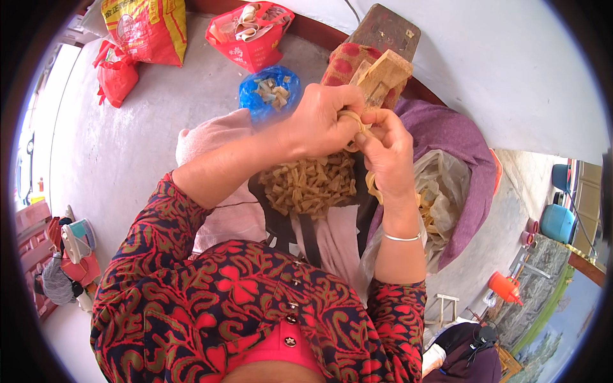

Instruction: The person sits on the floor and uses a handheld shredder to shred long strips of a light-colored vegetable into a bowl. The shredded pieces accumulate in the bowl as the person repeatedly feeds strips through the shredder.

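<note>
My left hand [322, 121] and my right hand [388, 143] meet above the lap, fingers closed in a pinch. Between them they hold a pale yellow strip [350, 114], looped at the left fingertips; its material is unclear. Another yellowish length [373, 185] shows beside my right wrist, partly hidden by it. Below the hands lies a heap of small tan folded pieces [310, 185] on something dark. To the right, a clear plastic bag [440, 172] holds more yellowish strips and rests against a purple cloth [469, 166].
Beyond my hands, a wooden block [385, 73] lies over a red patterned cloth [348, 59] by a wooden bench [393, 29]. A blue bag [252, 96] with scraps and red bags [258, 54] [118, 80] sit on the floor. Another person [463, 351] is at lower right.
</note>
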{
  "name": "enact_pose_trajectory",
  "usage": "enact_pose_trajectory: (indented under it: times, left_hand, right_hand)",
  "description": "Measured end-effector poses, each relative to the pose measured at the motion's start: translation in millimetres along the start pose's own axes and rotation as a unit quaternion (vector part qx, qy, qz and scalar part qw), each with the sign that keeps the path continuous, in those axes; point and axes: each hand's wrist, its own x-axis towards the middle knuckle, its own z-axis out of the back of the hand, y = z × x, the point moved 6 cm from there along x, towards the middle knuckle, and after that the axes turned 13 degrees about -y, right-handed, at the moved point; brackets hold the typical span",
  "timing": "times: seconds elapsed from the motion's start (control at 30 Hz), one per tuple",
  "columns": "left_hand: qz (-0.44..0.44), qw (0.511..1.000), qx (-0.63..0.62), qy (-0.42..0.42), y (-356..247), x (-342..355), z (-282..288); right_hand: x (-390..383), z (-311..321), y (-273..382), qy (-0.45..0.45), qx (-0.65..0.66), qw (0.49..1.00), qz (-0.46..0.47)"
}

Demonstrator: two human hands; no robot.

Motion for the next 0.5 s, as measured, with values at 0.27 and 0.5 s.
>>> enact_pose_trajectory:
  times: [0.27,0.5]
  left_hand:
    - [0.058,0.997,0.057,0.005,9,11,-1]
    - [-0.061,0.988,-0.036,0.134,-2,8,-7]
  right_hand:
    - [0,10,-7,0.091,0.271,0.949,-0.136]
    - [5,17,-2,-0.032,0.149,0.987,-0.045]
